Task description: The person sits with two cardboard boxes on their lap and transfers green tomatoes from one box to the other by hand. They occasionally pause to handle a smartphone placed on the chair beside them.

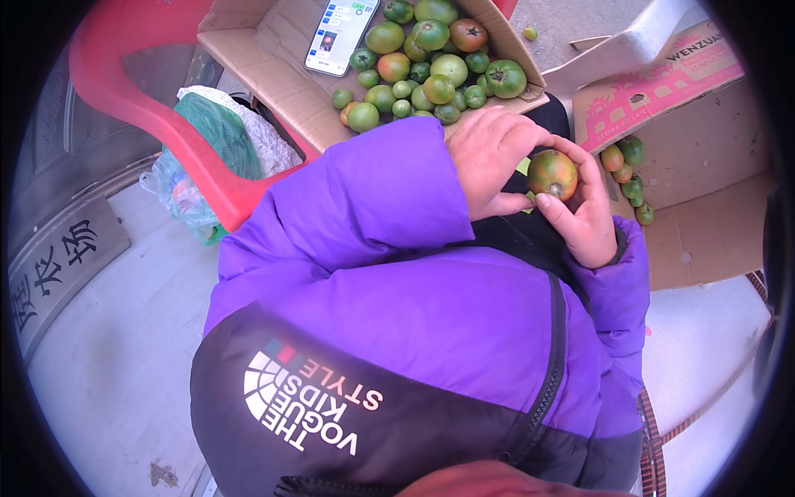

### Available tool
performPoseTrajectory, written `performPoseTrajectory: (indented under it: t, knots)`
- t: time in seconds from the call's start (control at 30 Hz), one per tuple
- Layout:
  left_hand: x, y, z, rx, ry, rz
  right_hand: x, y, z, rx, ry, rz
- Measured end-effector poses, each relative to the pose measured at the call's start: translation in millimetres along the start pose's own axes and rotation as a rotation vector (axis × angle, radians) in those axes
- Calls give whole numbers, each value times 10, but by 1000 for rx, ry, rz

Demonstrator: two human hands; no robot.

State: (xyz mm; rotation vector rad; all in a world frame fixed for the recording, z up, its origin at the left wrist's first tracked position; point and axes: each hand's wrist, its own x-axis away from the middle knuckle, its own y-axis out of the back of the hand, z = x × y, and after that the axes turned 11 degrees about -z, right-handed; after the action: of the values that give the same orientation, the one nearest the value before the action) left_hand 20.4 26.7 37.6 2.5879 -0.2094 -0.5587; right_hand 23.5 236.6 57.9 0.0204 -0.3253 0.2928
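A round tomato [552, 175], green turning orange with a brown mark on its lower side, is between my two hands in front of my jacket. My right hand [590, 228] curls its fingers around the far side, thumb pressed near the bottom. From the left, my left hand [489, 161] bends over it, its thumb tip close to the tomato's lower left; some of its fingers are hidden behind. A small bright yellow-green patch shows between the hands. Just beyond, an open cardboard box [252, 70] holds many green and reddish tomatoes [439, 89].
A smartphone [340, 37] with a lit screen lies in that box. Further right stands another open carton [691, 186] with several tomatoes [627, 178] along its side. A red plastic chair [186, 124] and a green plastic bag [211, 132] are at left. One small tomato [530, 33] lies beyond.
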Motion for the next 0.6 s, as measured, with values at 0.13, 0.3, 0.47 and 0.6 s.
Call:
performPoseTrajectory:
  t: [0.13,0.3,0.47,0.6]
  knots:
    - [40,222,267,-254,90,-92,72,288,-5,-24,-1,-180]
    - [151,517,724,-600,234,-180,115,830,-235,190,16,-570]
    - [255,433,928,-665,238,-169,112,1195,-639,305,-77,-796]
    - [227,307,1006,-674,252,-111,111,1256,-833,338,-80,-865]
